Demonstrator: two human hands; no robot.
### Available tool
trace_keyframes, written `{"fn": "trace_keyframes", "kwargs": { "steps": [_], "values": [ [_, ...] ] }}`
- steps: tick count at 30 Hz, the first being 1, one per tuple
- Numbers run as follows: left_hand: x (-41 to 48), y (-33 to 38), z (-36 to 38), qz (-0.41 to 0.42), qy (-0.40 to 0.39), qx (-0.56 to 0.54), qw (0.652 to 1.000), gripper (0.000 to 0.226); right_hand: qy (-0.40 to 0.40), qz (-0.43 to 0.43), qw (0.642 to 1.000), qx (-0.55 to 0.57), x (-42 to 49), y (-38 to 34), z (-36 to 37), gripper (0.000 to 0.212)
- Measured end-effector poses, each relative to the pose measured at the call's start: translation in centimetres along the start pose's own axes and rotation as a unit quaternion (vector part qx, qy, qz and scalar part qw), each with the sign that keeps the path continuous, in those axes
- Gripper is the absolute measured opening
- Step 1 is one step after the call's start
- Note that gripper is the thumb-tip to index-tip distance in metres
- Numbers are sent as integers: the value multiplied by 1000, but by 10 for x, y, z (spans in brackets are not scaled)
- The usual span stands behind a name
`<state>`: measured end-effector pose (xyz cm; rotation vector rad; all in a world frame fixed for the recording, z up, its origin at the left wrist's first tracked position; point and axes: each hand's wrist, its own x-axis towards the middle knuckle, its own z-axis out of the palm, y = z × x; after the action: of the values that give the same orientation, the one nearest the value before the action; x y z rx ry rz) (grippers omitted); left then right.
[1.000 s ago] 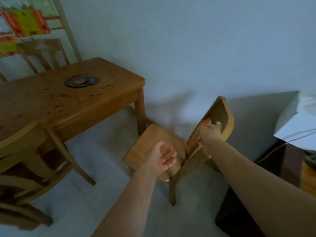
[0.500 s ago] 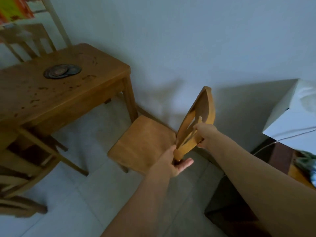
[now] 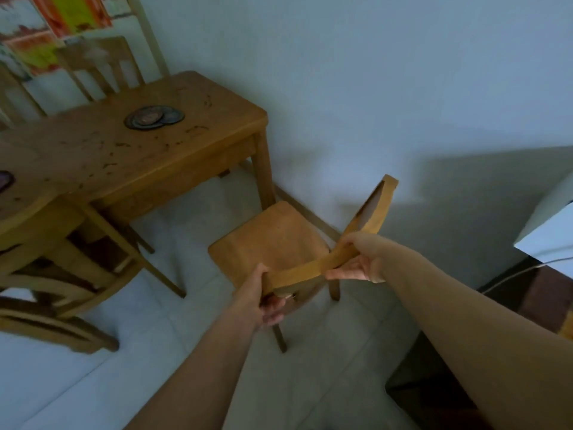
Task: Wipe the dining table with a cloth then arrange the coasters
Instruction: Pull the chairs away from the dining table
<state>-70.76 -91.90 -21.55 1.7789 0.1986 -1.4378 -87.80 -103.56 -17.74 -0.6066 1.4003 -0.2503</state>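
Observation:
A wooden dining table with dark stains stands at the upper left. A small pile of dark round coasters lies on its far part, and the edge of another coaster shows at the left border. A wooden chair stands on the floor off the table's right end, by the wall. My left hand grips the near end of its top back rail. My right hand grips the same rail further along. No cloth is in view.
Another wooden chair is tucked under the table at the lower left, and a third chair stands behind the table. A white appliance on a dark cabinet sits at the right edge. The floor is pale tile.
My left hand has closed round the chair's back rail, joining the right hand. The chair has turned so that its back faces me, and it stands nearer the table's end.

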Motion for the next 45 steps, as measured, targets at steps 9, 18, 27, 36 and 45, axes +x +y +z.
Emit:
{"fn": "trace_keyframes", "kwargs": {
  "steps": [9,18,27,36,45],
  "values": [
    [16,22,-66,59,89,-159,982,49,-68,16,995,-72,7,23,64,40],
    [10,19,-33,10,-13,-315,949,70,0,-26,1000,6,33,-4,23,61],
    [28,24,-40,15,2,-304,953,49,86,-58,994,-45,52,-6,47,28],
    [49,52,-68,46,5,-329,943,30,85,-101,991,-26,57,-22,91,31],
    [78,121,-69,59,10,-364,929,33,89,-122,986,-68,104,-89,136,21]
  ]
}}
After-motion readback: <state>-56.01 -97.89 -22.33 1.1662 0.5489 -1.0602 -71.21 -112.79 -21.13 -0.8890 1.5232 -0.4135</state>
